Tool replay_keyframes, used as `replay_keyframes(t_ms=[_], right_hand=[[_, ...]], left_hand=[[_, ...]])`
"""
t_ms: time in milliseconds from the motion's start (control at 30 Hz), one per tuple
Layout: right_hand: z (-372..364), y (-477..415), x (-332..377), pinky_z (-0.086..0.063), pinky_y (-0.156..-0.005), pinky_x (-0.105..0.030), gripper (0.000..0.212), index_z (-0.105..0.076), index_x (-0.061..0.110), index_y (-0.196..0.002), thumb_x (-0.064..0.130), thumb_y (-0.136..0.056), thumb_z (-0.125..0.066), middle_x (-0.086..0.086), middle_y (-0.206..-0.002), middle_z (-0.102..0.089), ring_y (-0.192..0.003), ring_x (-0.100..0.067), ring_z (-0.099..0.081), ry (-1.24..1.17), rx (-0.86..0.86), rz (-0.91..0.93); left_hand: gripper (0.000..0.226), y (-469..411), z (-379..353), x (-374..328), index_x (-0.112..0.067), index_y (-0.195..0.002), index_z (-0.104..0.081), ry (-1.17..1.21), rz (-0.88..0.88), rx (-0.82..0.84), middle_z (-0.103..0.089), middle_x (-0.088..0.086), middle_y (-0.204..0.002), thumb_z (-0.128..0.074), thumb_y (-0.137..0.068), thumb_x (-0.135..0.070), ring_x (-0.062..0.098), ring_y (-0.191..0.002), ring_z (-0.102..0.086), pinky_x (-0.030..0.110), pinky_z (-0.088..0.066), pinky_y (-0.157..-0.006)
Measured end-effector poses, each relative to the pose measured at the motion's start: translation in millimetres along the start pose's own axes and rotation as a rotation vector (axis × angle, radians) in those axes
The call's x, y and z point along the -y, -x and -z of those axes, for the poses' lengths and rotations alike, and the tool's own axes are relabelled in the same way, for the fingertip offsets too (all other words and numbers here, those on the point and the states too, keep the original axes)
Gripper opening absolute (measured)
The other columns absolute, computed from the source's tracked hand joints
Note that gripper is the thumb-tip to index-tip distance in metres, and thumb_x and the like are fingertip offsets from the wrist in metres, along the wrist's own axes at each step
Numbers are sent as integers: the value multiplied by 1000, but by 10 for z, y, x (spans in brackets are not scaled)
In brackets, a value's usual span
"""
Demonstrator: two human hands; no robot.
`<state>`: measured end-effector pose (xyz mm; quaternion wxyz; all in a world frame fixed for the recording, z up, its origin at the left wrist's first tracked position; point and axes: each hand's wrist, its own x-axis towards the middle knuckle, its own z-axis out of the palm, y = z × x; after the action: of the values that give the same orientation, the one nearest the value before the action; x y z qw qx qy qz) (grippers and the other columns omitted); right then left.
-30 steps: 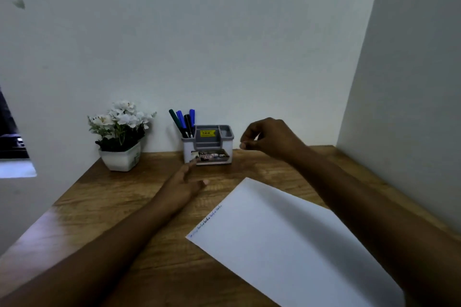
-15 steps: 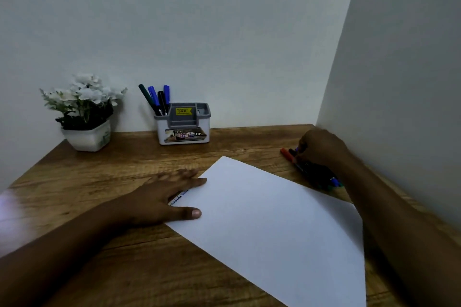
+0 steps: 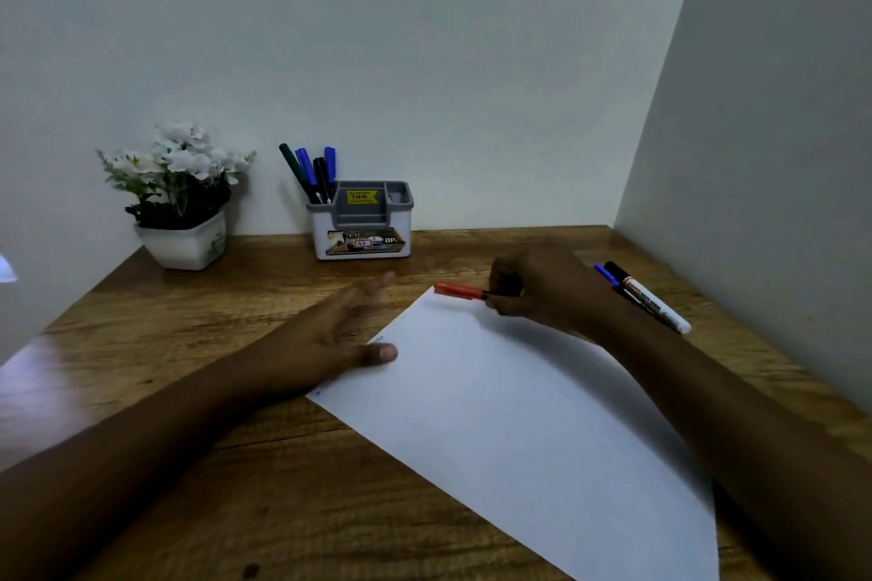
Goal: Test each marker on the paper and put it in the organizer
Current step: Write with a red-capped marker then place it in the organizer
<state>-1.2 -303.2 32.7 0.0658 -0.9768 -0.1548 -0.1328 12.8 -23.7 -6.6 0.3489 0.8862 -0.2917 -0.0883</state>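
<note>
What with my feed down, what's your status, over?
Right hand grips red-capped marker, cap on. Left hand open, thumb on paper edge. Nothing blocking the organizer.

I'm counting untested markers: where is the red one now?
In the head view, the red marker is held by the right hand over the paper's far corner, in front of the organizer.

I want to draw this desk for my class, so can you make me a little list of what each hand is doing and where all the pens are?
Left hand: flat, fingers straight, resting on the left edge of the paper
Right hand: grips a red-capped marker over the paper's top corner
Organizer: at the back of the table, four markers standing in its left compartment
Loose markers: two on the table beside the right wrist
Also there: white flowers in a pot, left of the organizer
</note>
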Motion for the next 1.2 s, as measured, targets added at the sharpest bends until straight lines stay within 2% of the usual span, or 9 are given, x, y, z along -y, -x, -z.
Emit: replay_keyframes(t_ms=[100,200,300,367,533,800,1067,1133,1200], right_hand=[[-15,-9,261,-43,-59,-29,12,-63,18,-83,29,-81,-67,3,-79,-67,-70,-16,-59,36,-75,247],[-28,-1,425,-38,-53,-26,10,-63,14,-83,25,-81,-63,1,-78,-64,-64,-16,-57,27,-209,398],[-43,18,498,-41,-54,-28,17,-63,14,-86,27,-85,-53,1,-80,-62,-67,-14,-57,-14,-296,454],[-32,23,512,-34,-56,-21,20,-63,13,-89,26,-87,-49,1,-81,-62,-69,-11,-52,-20,-319,486],[68,7,490,-30,-61,-14,11,-67,10,-93,18,-88,-59,-1,-80,-65,-77,-10,-49,-114,-306,516],[70,-46,495,-35,-58,-20,13,-67,12,-93,21,-87,-60,0,-78,-65,-73,-11,-51,-174,-275,474],[94,-42,576,-40,-58,-26,17,-67,12,-90,26,-87,-58,-1,-78,-67,-65,-12,-55,-193,-235,437],[167,-12,433,-40,-59,-24,19,-67,12,-90,27,-85,-57,3,-77,-65,-65,-10,-54,-201,-253,370],[289,27,182,-40,-61,-20,18,-69,13,-91,27,-84,-58,8,-76,-63,-70,-8,-55,-259,-314,228]], left_hand=[[61,-15,-7,-139,-58,-133,-30,277,-89,-142,-36,-25,-142,-58,-79,-59,-7,-128,-35,25,-35,-103],[38,-21,-55,-228,-36,-121,-57,351,-122,-184,-67,-9,-113,-59,-83,-37,3,-104,-62,26,-50,-89],[16,-18,-57,-282,-24,-102,-67,349,-116,-226,-72,0,-87,-59,-89,-20,10,-72,-66,27,-54,-64],[14,-31,7,-307,-22,-96,-67,344,-113,-221,-72,1,-78,-60,-88,-14,11,-64,-65,27,-55,-58],[18,-45,174,-364,-23,-91,-67,339,-158,-195,-74,0,-74,-62,-84,-7,14,-65,-69,22,-56,-61],[19,-43,254,-374,-18,-96,-68,274,-185,-192,-75,1,-76,-66,-78,-12,17,-72,-72,21,-56,-67],[23,-12,341,-409,-18,-101,-68,144,-219,-174,-74,-11,-74,-67,-79,-13,9,-70,-71,13,-53,-66],[24,37,486,-311,-26,-97,-68,122,-193,-228,-74,-8,-77,-67,-75,-18,9,-72,-71,15,-55,-69],[30,108,707,-172,-33,-95,-68,190,-192,-376,-74,-4,-77,-66,-78,-8,9,-70,-70,14,-54,-67]])
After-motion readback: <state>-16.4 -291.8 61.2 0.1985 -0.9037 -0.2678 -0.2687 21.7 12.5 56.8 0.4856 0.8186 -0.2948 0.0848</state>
